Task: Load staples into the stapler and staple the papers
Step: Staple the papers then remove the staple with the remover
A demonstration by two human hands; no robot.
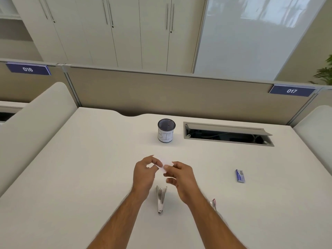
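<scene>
- I see a small pale slip of paper (164,165) pinched from both ends, raised just above the counter's middle: the left hand (144,174) closes thumb and forefinger on one end, the right hand (179,177) on the other.
- The slim silver metal stapler (160,199) lies swung open on the white counter (89,168) between my wrists, untouched.
- I judge loading not yet done; next I need the small blue staple box (240,175), well apart to the right.
- The black cup with a white label (166,130) and open cable hatch (228,134) sit farther back; left side is open room.
</scene>
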